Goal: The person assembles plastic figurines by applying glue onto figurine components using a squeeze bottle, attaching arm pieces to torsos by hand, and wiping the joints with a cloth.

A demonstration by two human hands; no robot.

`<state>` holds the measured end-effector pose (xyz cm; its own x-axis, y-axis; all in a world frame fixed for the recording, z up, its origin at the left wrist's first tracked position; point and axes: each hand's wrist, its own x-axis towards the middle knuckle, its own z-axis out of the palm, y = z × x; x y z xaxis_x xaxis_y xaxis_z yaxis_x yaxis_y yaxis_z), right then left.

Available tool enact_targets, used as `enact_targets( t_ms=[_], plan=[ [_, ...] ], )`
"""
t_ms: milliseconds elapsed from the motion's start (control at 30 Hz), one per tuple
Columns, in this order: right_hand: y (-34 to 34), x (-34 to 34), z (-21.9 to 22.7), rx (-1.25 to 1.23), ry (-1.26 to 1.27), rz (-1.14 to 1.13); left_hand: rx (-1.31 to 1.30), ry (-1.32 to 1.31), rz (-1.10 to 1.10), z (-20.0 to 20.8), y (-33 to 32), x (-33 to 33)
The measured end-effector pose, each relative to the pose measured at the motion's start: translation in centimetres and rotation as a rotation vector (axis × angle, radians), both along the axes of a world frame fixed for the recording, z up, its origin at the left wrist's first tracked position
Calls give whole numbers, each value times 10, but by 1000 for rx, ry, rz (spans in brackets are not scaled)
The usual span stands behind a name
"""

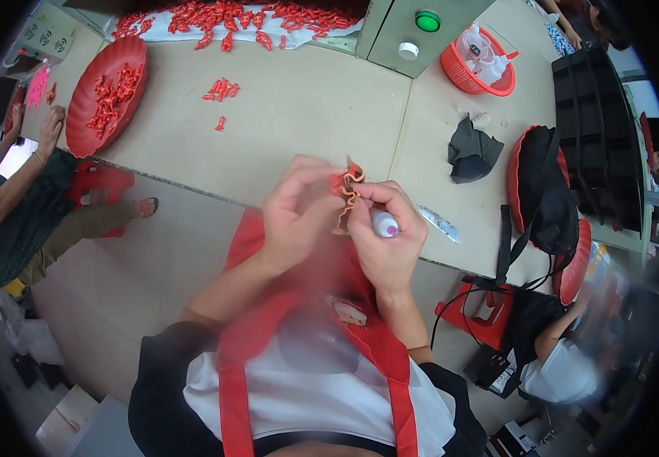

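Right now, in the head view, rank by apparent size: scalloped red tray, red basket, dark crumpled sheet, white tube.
1. Scalloped red tray
2. Red basket
3. Dark crumpled sheet
4. White tube, visible part only; the right hand hides some.

We count our two hands (295,209), one white tube (382,222), one red basket (463,79), one green button (427,21), one white knob (408,51).

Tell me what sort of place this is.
Probably a small-parts workshop: small red pieces lie on a long workbench, a scalloped red tray holds more, and a metal cabinet carries a green button or light.
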<state>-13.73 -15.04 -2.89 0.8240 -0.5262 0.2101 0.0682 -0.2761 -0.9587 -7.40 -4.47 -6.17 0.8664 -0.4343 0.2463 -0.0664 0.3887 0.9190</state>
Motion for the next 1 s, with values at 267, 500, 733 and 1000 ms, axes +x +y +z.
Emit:
enact_targets(
  t_ms=[267, 500, 733, 1000],
  plan=[
    [-56, 4, 12, -96, 80, -209, -113, 200, -232, 12, 4, 8],
    [-53, -3, 8, 337, 51, 335, -28, -64, -109, 10, 0, 1],
    [-54, -6, 12, 538, 11, 438, 180, -923, 43, 13, 5, 22],
    [-50, -4, 10, 427, -3, 384, 199, -1032, 127, 12, 4, 22]
  ],
)
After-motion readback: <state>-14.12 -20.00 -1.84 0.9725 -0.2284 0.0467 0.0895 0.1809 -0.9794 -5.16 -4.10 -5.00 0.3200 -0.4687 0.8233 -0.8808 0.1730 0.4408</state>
